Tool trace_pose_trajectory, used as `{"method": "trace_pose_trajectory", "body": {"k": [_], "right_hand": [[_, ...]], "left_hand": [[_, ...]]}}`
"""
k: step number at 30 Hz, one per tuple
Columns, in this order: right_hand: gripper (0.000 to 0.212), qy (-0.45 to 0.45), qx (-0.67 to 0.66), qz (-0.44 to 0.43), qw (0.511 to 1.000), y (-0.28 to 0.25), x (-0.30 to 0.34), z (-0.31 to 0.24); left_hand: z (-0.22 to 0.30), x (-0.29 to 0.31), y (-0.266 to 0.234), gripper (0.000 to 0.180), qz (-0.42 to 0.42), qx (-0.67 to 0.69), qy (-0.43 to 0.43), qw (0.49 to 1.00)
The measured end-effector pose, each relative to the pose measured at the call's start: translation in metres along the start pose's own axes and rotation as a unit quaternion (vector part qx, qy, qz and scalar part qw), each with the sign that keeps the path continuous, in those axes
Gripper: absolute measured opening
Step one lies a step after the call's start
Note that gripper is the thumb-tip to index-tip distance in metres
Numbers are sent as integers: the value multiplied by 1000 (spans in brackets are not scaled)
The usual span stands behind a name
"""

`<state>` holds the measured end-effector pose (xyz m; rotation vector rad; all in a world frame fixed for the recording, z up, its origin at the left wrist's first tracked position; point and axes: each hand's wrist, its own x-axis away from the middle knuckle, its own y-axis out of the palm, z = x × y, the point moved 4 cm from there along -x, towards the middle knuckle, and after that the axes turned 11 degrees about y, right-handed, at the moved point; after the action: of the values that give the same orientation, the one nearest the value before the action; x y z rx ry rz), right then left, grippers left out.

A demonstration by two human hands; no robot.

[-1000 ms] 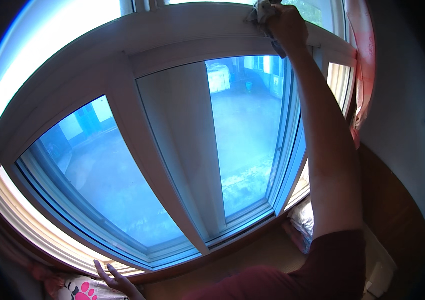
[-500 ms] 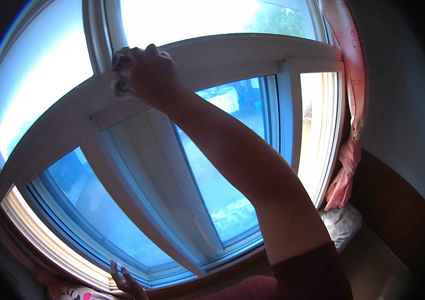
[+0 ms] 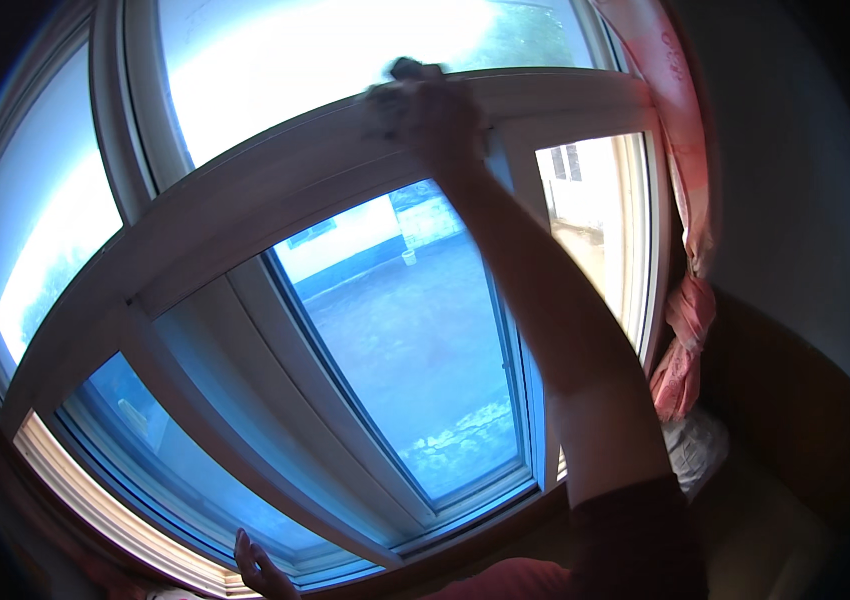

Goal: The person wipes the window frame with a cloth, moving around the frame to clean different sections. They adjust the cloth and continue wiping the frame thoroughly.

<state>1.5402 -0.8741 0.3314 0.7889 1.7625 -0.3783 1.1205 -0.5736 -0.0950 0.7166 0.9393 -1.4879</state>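
Observation:
My right arm stretches up across a white-framed window. At its end my right hand [image 3: 445, 125], smeared by motion, is closed on a crumpled greyish cloth [image 3: 383, 112]. The cloth lies against the wide horizontal crossbar [image 3: 275, 165] of the window frame, below the bright upper pane [image 3: 345, 50]. Low in the view, my left hand [image 3: 263, 575] shows only in part, fingers extended and nothing seen in them. It is nearest the bottom of the frame, in front of the lower blue-tinted panes [image 3: 405, 350].
A pink curtain [image 3: 690, 310], gathered in a knot, hangs along the window's right side. Below it sits a pale crumpled bag-like bundle [image 3: 695, 455], beside a brown wooden panel [image 3: 785, 370]. A vertical frame post [image 3: 125, 110] divides the upper panes.
My right hand has moved right along the crossbar with the cloth. The view has shifted too, so the window sits further left and lower. My left hand stays low near the frame.

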Motion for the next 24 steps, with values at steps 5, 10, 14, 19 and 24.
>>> {"method": "trace_pose_trajectory", "body": {"k": [5,10,14,19,24], "right_hand": [[25,-92,-45,-68,992,25,32,-83],[31,-159,-61,-39,985,7,22,-45],[36,-98,-9,-63,993,-7,-2,22],[34,-14,13,-48,999,-7,-40,93],[24,-106,18,-11,994,-3,-13,43]], "left_hand": [[32,-22,17,32,-21,26,-1,999],[73,-27,52,33,-33,67,-19,997],[93,-24,58,32,-61,69,-6,996],[92,-15,68,31,-47,71,1,996],[87,13,77,30,-46,67,-34,996]]}}
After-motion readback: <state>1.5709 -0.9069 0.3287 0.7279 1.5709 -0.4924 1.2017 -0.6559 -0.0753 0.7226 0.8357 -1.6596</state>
